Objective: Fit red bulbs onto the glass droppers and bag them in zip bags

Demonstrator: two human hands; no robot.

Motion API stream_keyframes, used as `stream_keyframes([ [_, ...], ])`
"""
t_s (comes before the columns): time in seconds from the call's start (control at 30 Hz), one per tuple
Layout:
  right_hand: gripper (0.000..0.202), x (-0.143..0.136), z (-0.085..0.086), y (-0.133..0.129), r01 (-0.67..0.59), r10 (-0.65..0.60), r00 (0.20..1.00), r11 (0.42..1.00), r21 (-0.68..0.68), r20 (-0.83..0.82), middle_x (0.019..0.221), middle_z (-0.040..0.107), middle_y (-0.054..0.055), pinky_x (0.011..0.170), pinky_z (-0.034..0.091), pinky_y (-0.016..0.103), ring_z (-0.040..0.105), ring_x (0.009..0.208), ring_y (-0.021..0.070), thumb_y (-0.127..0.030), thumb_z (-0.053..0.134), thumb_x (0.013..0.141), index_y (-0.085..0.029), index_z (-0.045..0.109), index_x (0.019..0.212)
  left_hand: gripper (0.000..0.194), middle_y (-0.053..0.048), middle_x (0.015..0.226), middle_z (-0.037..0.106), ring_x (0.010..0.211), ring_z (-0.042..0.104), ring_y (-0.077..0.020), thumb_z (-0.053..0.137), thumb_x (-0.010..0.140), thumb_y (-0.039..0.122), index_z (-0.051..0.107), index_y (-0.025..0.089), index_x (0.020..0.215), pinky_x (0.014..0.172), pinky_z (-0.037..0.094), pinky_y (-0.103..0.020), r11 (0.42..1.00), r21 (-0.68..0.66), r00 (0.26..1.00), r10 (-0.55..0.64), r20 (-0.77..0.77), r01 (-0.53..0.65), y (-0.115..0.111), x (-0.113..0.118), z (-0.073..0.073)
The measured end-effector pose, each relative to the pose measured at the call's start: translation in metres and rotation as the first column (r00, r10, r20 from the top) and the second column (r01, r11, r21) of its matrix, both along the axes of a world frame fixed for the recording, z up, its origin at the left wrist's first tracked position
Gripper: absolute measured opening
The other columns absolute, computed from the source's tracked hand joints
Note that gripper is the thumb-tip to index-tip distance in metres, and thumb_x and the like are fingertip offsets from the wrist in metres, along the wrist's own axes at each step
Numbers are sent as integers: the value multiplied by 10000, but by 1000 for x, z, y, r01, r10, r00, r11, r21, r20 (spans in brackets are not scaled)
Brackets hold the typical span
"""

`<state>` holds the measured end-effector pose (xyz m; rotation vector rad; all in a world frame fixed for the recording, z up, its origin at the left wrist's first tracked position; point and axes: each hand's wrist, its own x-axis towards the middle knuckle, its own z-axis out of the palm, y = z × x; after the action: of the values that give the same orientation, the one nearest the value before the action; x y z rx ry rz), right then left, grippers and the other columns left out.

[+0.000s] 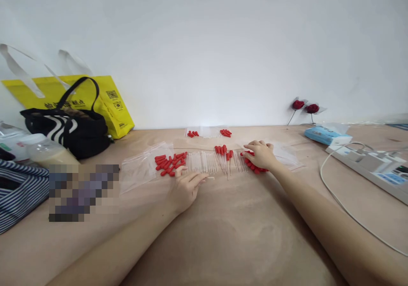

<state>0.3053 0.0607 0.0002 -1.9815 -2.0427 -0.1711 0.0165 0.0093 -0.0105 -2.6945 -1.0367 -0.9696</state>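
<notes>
My left hand [186, 188] is closed in a pinch on a thin pale stick [211, 178], whose end pokes out past the fingertips. Just beyond it lies a heap of small red elongated pieces [168, 163], rounded like caps. My right hand [262, 155] rests over a second heap of red pieces [255, 165], fingers apart and touching some of them; its palm hides part of the heap. Between the hands, a row of thin clear sticks [202, 162] lies side by side. Several sticks with red ends [223, 151] lie right of that row.
Clear plastic bags lie left [140, 167] and right [288, 154]. More red pieces [225, 132] sit by the wall. At left are a yellow bag [123, 116], black bag [86, 137] and bottle [47, 152]; at right, a tissue pack [321, 135], power strip [360, 167] and cable [338, 203].
</notes>
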Motion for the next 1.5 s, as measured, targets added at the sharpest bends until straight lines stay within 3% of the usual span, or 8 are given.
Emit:
stream_keyframes([
  [0.43,201,-8,2,5,-44,46,996,999,19,-82,913,624,56,760,256,364,465,906,223,-289,451,809,-213,625,875,201,-2,860,683,760,606,-136,401,865,170,585,223,925,860,237,-365,1000,-3,999,-31,-36,31,3,0,-2],
  [0.63,281,-36,2,-27,-334,376,922,893,302,-92,845,608,58,681,277,335,476,796,202,-205,382,847,-251,559,1061,199,7,832,681,729,602,-128,414,861,156,582,222,945,844,235,-365,998,46,999,-32,-11,33,5,0,-6],
  [0.77,129,-61,-12,-52,-390,512,782,847,362,-355,820,584,45,677,336,322,490,759,176,-246,468,812,-210,535,916,216,0,832,683,725,606,-132,411,859,150,578,217,978,829,242,-369,998,51,1000,-22,-15,23,4,0,-5],
  [0.93,115,-75,-28,-59,-371,490,362,856,359,-793,706,520,-5,581,409,257,501,635,126,-266,511,772,-210,416,805,202,-7,833,691,709,610,-131,412,858,159,593,208,933,822,247,-366,998,65,1000,-23,-2,23,3,1,-4],
  [1.03,107,-76,-33,-58,-449,473,247,829,333,-845,690,527,-10,587,422,253,515,633,117,-240,546,743,-200,447,748,188,-1,809,695,689,609,-128,421,860,181,600,207,908,815,250,-359,997,73,1000,-25,16,24,2,1,-4],
  [1.2,124,-77,-32,-61,-465,497,365,830,309,-787,683,568,3,619,444,274,540,652,131,-228,610,705,-187,502,661,164,15,781,697,664,605,-123,442,858,203,605,209,872,818,246,-358,996,77,998,-39,45,35,0,3,-2],
  [1.33,91,-78,-27,-64,-475,560,506,816,331,-656,801,620,32,712,456,312,574,755,155,-212,575,748,-197,591,836,154,18,791,697,659,603,-122,453,852,202,607,213,858,810,250,-357,996,84,998,-43,39,40,0,4,-2],
  [1.5,203,-81,-25,-66,-519,651,576,758,395,-494,887,605,64,733,452,303,571,815,157,-181,474,818,-205,601,974,146,25,776,696,650,599,-119,466,847,202,610,215,864,817,253,-358,994,101,999,-44,30,41,-2,5,-2],
])
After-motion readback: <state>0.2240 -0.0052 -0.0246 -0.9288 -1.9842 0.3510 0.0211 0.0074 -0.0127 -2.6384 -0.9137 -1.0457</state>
